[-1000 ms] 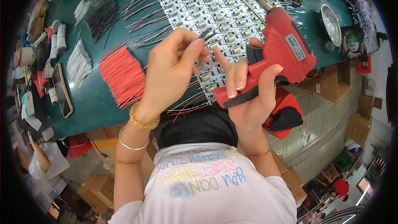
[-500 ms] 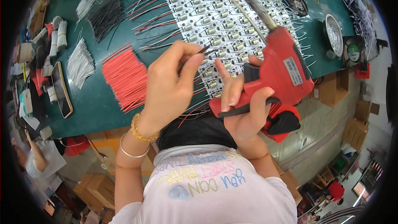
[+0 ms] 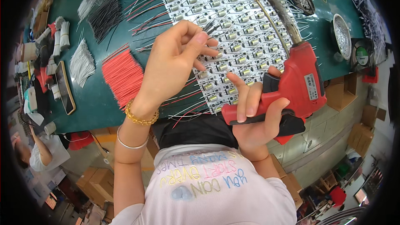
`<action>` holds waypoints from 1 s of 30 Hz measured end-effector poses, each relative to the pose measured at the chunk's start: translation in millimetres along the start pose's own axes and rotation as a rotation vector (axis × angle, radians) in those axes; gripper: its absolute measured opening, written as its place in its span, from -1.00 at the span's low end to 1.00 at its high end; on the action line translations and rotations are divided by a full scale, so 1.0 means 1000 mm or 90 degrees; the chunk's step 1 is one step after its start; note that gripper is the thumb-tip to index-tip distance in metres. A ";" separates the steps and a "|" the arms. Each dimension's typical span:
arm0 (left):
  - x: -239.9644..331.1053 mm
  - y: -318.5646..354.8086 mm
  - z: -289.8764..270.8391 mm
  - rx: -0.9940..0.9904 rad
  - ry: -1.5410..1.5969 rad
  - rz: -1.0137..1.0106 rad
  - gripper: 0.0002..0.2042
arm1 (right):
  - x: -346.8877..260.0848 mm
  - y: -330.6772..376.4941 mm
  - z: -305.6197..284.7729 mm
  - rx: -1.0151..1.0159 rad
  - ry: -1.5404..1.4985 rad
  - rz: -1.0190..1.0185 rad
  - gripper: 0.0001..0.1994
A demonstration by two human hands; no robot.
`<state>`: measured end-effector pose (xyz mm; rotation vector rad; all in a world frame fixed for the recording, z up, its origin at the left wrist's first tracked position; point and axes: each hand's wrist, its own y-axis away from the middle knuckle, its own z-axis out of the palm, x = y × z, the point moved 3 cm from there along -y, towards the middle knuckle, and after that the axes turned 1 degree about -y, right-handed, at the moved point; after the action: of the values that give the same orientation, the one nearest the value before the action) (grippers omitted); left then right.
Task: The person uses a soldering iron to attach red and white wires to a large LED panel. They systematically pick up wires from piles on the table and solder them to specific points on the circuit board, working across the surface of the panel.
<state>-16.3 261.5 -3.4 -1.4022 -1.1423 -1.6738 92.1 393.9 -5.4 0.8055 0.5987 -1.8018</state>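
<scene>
Between the thumb and forefinger of my left hand (image 3: 173, 60) is a small bunch of black wires (image 3: 211, 28), pinched so that their ends stick out over the sheet of circuit boards (image 3: 196, 10). My right hand (image 3: 258, 114) is wrapped round the handle of a red soldering gun (image 3: 304, 77), thumb across it. Its metal barrel and thin solder feed tube slant up and away, over the boards' right side. White boards lie in rows, each with small metallic parts. Red, white and black wires (image 3: 152, 14) trail from their left edge.
Left of the boards lie bundles of red wires (image 3: 123, 73), white wires (image 3: 83, 63) and black wires (image 3: 104, 16). A phone (image 3: 64, 87) lies farther left. At the right are a coiled iron stand (image 3: 304, 2), a foil-lined dish (image 3: 341, 36) and a solder spool (image 3: 362, 54).
The soldering gun has shifted right with my right hand, away from my left hand. My left hand has moved slightly up, its fingers loosening and more of the black wires showing.
</scene>
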 end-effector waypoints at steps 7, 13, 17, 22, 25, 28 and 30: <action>0.001 -0.011 0.012 -0.029 -0.088 -0.031 -0.82 | -0.020 0.011 -0.005 -0.004 0.034 -0.098 -0.46; 0.002 0.005 -0.018 -0.025 -0.023 -0.064 -0.81 | -0.025 0.017 -0.018 0.037 0.086 -0.126 -0.50; 0.001 0.007 -0.038 -0.066 -0.105 -0.123 -0.81 | -0.024 0.017 -0.021 0.040 0.067 -0.127 -0.52; 0.007 0.008 -0.037 -0.080 -0.178 -0.152 -0.83 | -0.029 0.017 -0.023 0.042 0.072 -0.138 -0.53; 0.006 0.014 -0.042 -0.081 -0.179 -0.173 -0.85 | -0.036 0.017 -0.031 0.106 0.106 -0.170 -0.54; 0.015 0.016 -0.045 -0.040 -0.268 -0.151 -0.87 | -0.043 0.016 -0.041 0.137 0.145 -0.206 -0.54; 0.020 0.004 -0.041 -0.030 -0.226 -0.060 -0.89 | -0.045 0.014 -0.044 0.150 0.150 -0.212 -0.55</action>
<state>-32.9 223.4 15.4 -1.7493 -1.3887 -1.5607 127.0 447.7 -0.4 1.1427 0.7145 -2.1252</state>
